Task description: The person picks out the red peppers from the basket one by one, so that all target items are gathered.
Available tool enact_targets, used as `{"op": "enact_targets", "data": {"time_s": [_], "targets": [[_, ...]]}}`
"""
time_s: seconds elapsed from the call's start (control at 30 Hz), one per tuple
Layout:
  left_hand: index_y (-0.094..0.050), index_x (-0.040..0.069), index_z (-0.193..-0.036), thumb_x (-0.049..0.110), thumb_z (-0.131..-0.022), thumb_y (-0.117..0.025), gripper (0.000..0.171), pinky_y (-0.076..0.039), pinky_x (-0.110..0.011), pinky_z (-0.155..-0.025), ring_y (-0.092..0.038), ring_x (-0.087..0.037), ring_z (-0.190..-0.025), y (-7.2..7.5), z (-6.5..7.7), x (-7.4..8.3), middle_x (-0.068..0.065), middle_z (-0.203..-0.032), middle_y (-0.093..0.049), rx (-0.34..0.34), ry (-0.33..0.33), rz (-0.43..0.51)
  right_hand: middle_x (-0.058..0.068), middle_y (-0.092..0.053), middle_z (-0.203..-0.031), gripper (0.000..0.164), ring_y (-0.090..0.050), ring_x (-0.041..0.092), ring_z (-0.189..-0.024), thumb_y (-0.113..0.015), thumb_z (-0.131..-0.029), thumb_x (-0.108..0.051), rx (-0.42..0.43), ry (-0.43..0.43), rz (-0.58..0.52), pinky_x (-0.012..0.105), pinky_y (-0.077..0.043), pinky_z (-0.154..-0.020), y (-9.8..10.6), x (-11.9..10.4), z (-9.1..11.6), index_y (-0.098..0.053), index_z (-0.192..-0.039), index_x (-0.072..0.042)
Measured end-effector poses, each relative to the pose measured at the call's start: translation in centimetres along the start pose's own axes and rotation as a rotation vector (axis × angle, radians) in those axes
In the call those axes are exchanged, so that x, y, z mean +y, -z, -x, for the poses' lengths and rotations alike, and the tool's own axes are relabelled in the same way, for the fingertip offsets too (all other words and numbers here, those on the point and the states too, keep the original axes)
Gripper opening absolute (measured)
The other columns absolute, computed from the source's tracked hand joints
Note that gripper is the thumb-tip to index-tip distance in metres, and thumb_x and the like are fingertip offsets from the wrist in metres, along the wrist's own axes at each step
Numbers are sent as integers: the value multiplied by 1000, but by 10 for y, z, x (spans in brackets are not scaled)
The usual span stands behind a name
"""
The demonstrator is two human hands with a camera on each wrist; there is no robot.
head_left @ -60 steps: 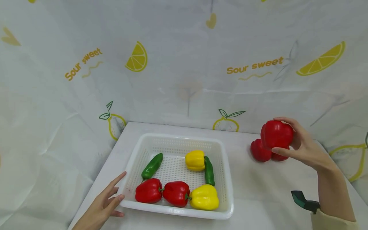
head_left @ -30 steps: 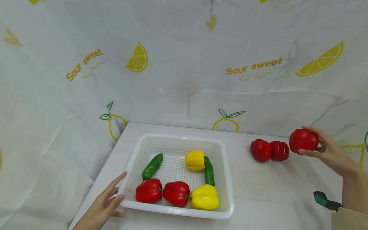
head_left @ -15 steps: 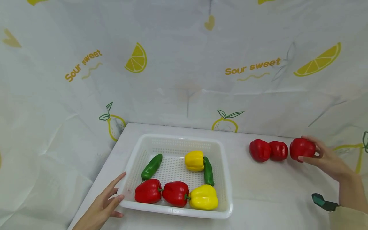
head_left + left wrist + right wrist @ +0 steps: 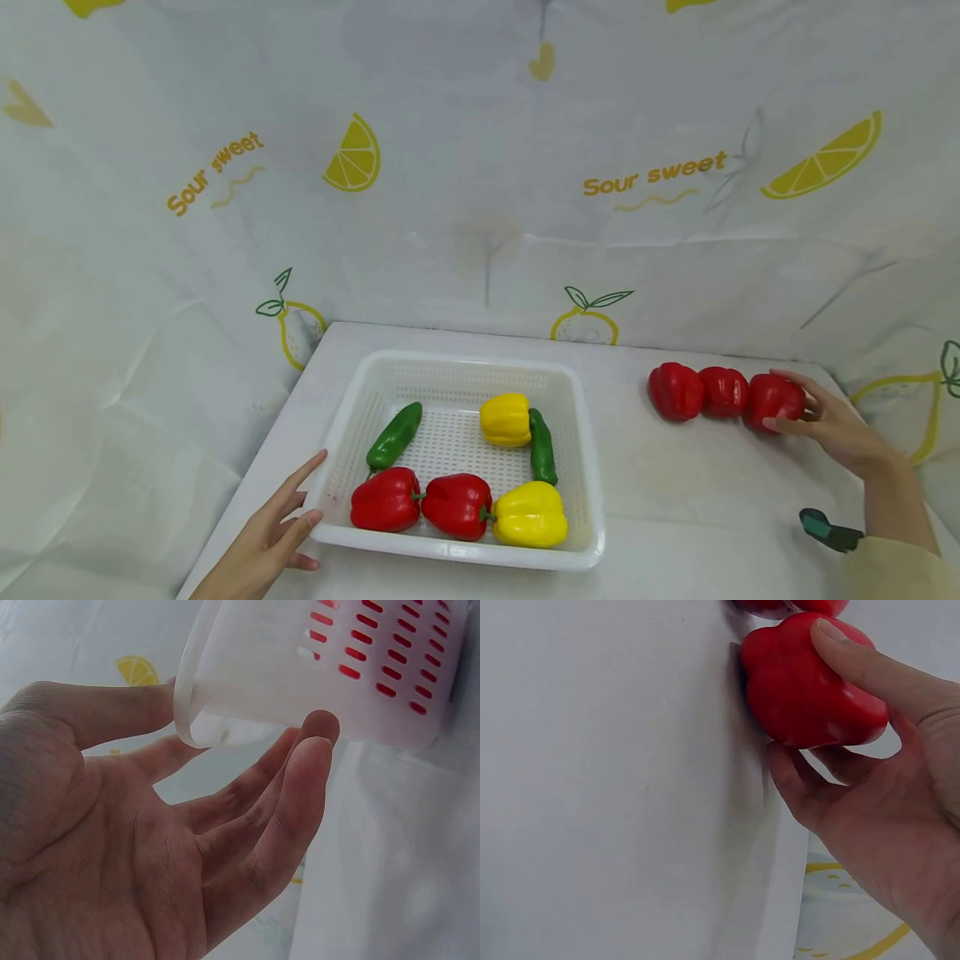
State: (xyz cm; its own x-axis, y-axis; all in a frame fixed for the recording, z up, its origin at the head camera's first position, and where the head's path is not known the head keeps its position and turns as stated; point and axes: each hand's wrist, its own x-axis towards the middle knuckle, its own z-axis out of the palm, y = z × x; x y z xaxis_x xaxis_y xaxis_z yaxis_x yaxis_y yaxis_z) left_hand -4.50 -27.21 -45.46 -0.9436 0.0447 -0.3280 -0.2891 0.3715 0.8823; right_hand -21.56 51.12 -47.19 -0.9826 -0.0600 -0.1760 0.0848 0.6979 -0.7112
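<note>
At the far right of the table, my right hand grips a red bell pepper between thumb and fingers. In the right wrist view the thumb lies over the held pepper and the fingers are beneath it. That pepper stands at the right end of a row, beside two more red bell peppers, a middle one and a left one. My left hand is at the near left corner of a white plastic basket. Its fingers are loosely spread; in the left wrist view one digit touches the basket rim.
The basket holds two red bell peppers, two yellow bell peppers and two green chili peppers. The table is white. A white cloth with lemon prints hangs behind and at the sides.
My right hand has carried the red pepper to the right, lowered it towards the table, then shifted it left against the other two. My left hand has stayed by the basket.
</note>
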Motion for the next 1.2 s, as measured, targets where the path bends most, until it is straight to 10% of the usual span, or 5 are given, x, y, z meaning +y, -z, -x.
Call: {"op": "enact_targets", "data": {"time_s": [0.17,0.4,0.77,1.2], "targets": [[-24,34,-171,28,-109,-64,74,-70,-41,-72,-71,-29,-115,0,0,-1,-34,-162,-40,2,-4,7,38,-13,-163,97,-24,55,-138,-71,-106,-32,-19,-15,-7,38,-62,-87,-1,-8,0,-3,-174,-42],[-24,34,-171,27,-109,-64,74,-70,-40,-72,-71,-29,-113,0,0,0,-32,-159,-45,2,-15,10,38,-8,-167,95,-19,55,-143,-67,-108,-27,8,30,8,16,-56,-81,-2,-11,-5,-1,-175,-39],[-25,34,-171,29,-109,-64,74,-70,-40,-71,-71,-29,-113,-1,0,2,-32,-157,-47,8,-12,3,40,-5,-169,98,-10,60,-148,-69,-107,-25,28,48,-13,14,-55,-80,-5,-15,-7,1,-176,-30],[-22,32,-172,27,-109,-63,75,-70,-40,-72,-70,-29,-113,0,0,-2,-32,-156,-47,-11,-24,6,46,7,-169,98,-11,74,-148,-62,-109,-27,22,21,1,81,-49,-105,7,-38,7,12,-172,-42]]}}
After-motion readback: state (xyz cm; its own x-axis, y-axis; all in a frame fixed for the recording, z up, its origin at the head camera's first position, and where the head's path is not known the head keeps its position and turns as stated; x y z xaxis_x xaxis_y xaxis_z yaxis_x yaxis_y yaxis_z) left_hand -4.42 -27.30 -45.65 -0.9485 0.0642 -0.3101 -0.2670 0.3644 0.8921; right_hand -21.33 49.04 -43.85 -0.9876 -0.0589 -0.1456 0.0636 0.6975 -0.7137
